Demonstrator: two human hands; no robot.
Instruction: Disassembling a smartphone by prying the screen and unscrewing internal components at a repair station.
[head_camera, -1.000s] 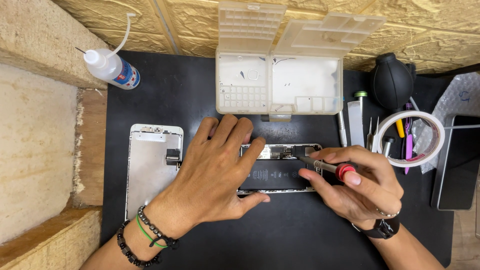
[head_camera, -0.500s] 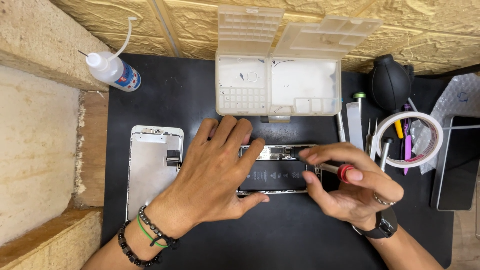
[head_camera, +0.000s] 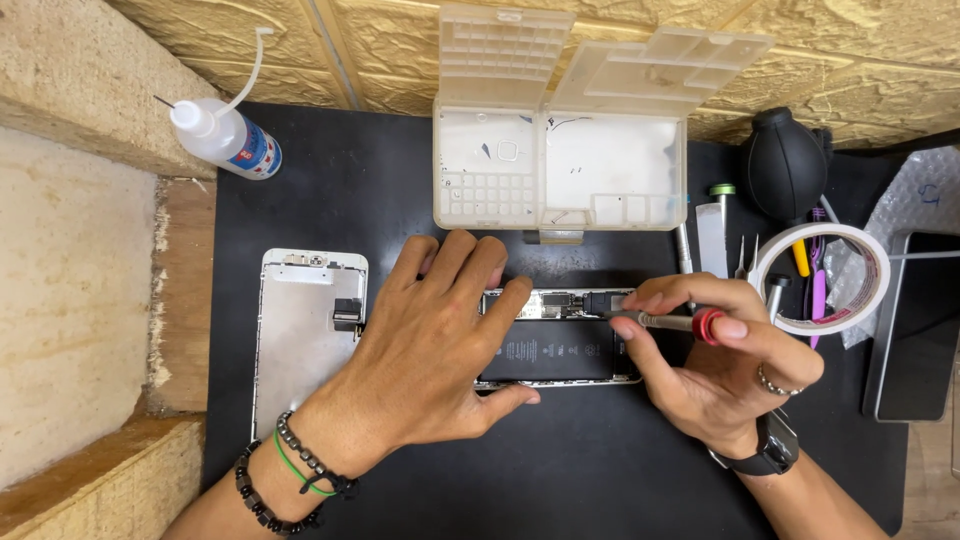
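While the left hand (head_camera: 430, 350) stays flat, fingers spread, pinning the opened black-and-silver phone body (head_camera: 555, 337) at the mat's centre, the right hand (head_camera: 715, 370) has shifted its slim red-capped screwdriver (head_camera: 665, 321) towards nine o'clock, fingers pinched around it. Phone and driver both run three-to-nine; the tip points to nine.

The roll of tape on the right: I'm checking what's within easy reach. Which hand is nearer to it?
Right. The right hand, holding a screwdriver, sits just left of the roll of tape, apart from it. The left hand lies flat on the opened phone, farther left.
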